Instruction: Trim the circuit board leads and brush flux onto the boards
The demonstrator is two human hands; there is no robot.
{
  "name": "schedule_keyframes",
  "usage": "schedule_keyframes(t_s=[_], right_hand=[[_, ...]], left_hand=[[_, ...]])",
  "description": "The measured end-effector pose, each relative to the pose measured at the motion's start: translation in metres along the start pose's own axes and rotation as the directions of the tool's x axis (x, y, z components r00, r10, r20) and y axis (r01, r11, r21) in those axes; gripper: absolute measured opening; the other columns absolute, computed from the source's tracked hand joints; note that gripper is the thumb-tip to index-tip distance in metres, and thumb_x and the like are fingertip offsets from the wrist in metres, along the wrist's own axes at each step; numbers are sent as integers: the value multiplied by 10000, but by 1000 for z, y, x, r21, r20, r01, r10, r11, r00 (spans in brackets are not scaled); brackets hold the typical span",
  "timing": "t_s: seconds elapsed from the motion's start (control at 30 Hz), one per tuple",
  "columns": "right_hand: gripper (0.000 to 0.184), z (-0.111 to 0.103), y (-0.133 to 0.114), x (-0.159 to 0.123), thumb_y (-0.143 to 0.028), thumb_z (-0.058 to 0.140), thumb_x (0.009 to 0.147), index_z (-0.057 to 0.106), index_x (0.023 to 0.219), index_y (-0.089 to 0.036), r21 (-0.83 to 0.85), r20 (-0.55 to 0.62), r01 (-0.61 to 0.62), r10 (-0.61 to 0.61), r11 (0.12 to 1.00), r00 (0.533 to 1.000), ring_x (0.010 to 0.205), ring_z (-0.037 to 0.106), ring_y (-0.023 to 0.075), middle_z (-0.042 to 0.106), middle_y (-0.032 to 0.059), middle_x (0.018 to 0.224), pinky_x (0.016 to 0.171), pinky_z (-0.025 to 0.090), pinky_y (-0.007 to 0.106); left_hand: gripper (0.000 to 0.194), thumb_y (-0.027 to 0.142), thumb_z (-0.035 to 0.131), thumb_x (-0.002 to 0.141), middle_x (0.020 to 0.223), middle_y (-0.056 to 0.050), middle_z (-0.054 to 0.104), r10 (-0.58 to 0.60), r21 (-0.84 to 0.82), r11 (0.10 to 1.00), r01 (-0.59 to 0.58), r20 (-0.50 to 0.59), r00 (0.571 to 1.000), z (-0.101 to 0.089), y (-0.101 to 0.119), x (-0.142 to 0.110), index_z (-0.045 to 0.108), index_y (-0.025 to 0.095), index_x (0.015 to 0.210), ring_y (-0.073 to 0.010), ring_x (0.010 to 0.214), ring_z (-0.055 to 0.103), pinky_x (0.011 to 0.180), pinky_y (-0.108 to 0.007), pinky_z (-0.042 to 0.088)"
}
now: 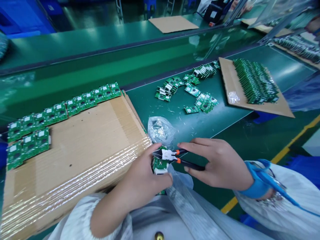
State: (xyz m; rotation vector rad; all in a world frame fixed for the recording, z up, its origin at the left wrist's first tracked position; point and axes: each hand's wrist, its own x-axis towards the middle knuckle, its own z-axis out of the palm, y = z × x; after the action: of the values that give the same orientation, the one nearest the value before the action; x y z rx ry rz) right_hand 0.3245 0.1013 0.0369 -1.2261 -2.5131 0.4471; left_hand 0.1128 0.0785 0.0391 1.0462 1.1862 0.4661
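My left hand (142,173) is closed around the edges of a green circuit board (160,164), held low in front of my body. In my right hand (215,161) is a pair of cutting pliers (171,154) with black handles and orange bands. Its jaws lie over the upper part of that board, close to my left fingertips; whether they touch it I cannot tell. Just beyond the board sits a clear plastic bag (160,130) with small shiny bits in it. A blue wrist strap (257,181) circles my right wrist.
At left, rows of circuit boards (47,115) line a taped cardboard sheet (90,143). Loose boards (203,101) and tiny wire clippings lie on the green bench (140,100). A cardboard piece (228,85) at right carries densely stacked boards (255,81). Another person's hand (247,6) shows at the far bench.
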Motion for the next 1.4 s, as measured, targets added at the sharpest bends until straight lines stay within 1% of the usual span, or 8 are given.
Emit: schedule_keyframes(t_s=[0.17, 0.3, 0.47, 0.8, 0.97, 1.1, 1.23, 1.4], right_hand=[[457, -13, 12, -2, -438, 604, 776, 595, 1162, -194, 365, 171, -242, 191, 899, 967, 784, 661, 204, 689, 68, 954, 631, 524, 294], [539, -8, 30, -11, -497, 609, 741, 588, 1173, -177, 49, -3, -425, 426, 904, 905, 773, 654, 255, 667, 101, 956, 595, 526, 357], [579, 18, 47, -24, -536, 576, 731, 618, 1150, -140, -376, -97, -565, 575, 735, 812, 658, 617, 273, 616, 104, 783, 470, 442, 336], [642, 64, 62, -5, -480, 637, 696, 562, 1220, -117, -339, -191, -543, 509, 768, 840, 911, 596, 340, 630, 179, 983, 742, 475, 476], [338, 48, -5, 10, -434, 585, 777, 642, 931, -138, 150, -355, -517, 534, 843, 767, 818, 622, 252, 660, 117, 854, 754, 497, 425], [395, 44, -102, 27, -518, 671, 712, 614, 883, -167, 657, -51, -202, 311, 726, 949, 680, 619, 161, 665, 50, 751, 639, 513, 286], [389, 58, -158, 53, -516, 736, 612, 574, 722, -179, 639, 138, -281, 253, 716, 957, 612, 564, 132, 611, 4, 641, 562, 458, 236], [210, 71, -177, 80, -342, 664, 674, 527, 669, -182, 591, 290, -365, 233, 720, 928, 566, 532, 117, 574, -12, 606, 519, 418, 220]], left_hand=[[668, 186, 624, 651, 1080, -13, 649, -25, 9, 1000, 26, -60, 998, -2, -2, -5, 455, 227, 1295, -205, 930, 610, 787, -306, 480], [737, 212, 627, 651, 1300, -41, 559, 10, 169, 985, 23, -190, 982, -5, -1, -17, 402, 255, 1351, -266, 1175, 521, 948, -377, 436], [688, 217, 610, 675, 1320, -44, 553, 248, 407, 907, -110, -302, 921, -11, -8, -27, 418, 271, 1333, -267, 1165, 540, 934, -374, 460], [623, 257, 605, 718, 1172, -65, 606, 585, 723, 668, -176, -364, 725, -23, -32, -49, 387, 256, 1301, -245, 1011, 615, 726, -294, 519], [591, 251, 589, 729, 1128, -72, 588, 613, 748, 653, -117, -431, 663, -28, -37, -59, 385, 255, 1284, -242, 929, 623, 646, -284, 490], [555, 257, 582, 744, 1095, -82, 571, 591, 744, 668, -14, -519, 618, -33, -39, -69, 376, 259, 1259, -258, 889, 614, 631, -307, 461], [568, 310, 586, 791, 1147, -103, 528, 561, 746, 657, 110, -580, 591, -44, -47, -84, 317, 280, 1290, -281, 870, 598, 597, -330, 430], [568, 285, 544, 802, 1190, -148, 499, 553, 715, 686, 134, -633, 542, -65, -62, -100, 320, 240, 1322, -355, 1077, 534, 638, -352, 449]])
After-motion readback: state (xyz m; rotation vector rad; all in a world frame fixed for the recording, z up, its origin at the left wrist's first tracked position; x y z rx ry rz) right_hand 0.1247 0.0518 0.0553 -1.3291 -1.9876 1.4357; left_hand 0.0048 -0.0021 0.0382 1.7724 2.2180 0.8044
